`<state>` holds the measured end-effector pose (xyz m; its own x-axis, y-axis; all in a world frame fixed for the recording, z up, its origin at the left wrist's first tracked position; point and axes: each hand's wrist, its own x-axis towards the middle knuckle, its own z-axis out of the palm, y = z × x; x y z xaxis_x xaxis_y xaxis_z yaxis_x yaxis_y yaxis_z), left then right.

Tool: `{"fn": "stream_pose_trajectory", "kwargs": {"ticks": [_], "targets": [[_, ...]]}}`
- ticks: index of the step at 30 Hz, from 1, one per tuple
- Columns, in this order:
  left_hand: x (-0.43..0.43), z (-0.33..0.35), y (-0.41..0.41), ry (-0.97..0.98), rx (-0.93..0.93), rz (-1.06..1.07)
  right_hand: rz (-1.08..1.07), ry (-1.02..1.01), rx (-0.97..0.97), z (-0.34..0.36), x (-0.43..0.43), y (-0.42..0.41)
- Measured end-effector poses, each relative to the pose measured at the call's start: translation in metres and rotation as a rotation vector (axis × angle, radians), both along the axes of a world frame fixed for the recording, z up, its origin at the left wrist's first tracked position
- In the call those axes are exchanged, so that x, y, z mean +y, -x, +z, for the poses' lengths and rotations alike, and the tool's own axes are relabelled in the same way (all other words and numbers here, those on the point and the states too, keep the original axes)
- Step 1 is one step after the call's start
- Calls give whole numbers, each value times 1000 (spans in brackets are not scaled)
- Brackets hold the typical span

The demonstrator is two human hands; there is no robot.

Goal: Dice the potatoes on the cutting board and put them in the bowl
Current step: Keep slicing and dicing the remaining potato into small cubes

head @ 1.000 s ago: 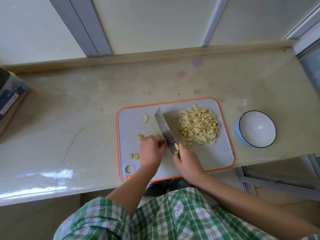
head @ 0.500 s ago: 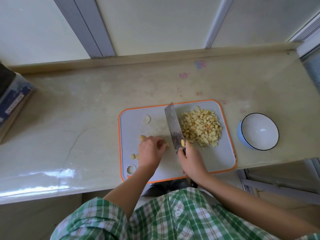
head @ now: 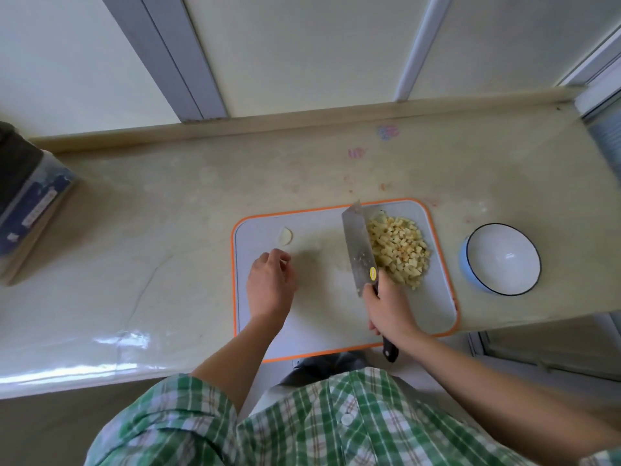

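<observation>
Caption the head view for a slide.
Right hand holds steel cleaver beside pale diced potato pile on orange-rimmed grey board.

Free lane, as I see it: bare cutting board [head: 322, 297] between the left hand [head: 270, 284] and the cleaver [head: 358, 243]. The blade stands against the left flank of the diced potato pile [head: 400, 252], barring it from that side. A strip of worktop [head: 450, 223] separates board and bowl [head: 500, 250]; a box [head: 30, 196] bounds the far left.

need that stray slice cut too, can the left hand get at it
Probably yes: the left hand lies just short of the slice on the board, with bare board between them; the knife is off to the right.
</observation>
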<state>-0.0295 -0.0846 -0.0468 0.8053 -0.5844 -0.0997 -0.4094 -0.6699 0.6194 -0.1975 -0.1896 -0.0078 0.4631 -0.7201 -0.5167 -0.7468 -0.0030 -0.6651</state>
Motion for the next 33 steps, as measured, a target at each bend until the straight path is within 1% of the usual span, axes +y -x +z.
{"fn": "stream_pose_trajectory", "kwargs": {"ticks": [2, 4, 8, 12, 17, 20, 23, 24, 27, 30, 33], "targets": [[-10, 3, -16, -23, -25, 1, 22, -25, -19, 4, -6, -1], [-22, 7, -34, -104, -43, -38, 43, -48, -39, 10, -8, -4], [-42, 6, -61, -303, -50, -211, 62, -87, -70, 16, -8, -11], [-52, 2, -73, -370, -44, -328, 98, -84, -63, 16, -11, -14], [-59, 13, -73, -399, 125, -281, 105, -89, -51, 16, -16, -15], [-62, 17, -45, -320, 239, -231, 109, -76, -47, 17, -20, -16], [-61, 12, -9, -302, 274, -169, 166, -49, -25, 18, -23, -15], [-59, 10, 1, -315, 254, -158, 195, -37, -17, 18, -24, -13], [-50, 6, 18, -321, 117, -180, 271, -10, 33, 18, -25, -9], [-39, 4, 20, -280, 37, -169, 327, 63, 59, 18, -22, -6], [-29, 3, 22, -212, -31, -157, 392, 81, 65, 18, -19, -6]]}}
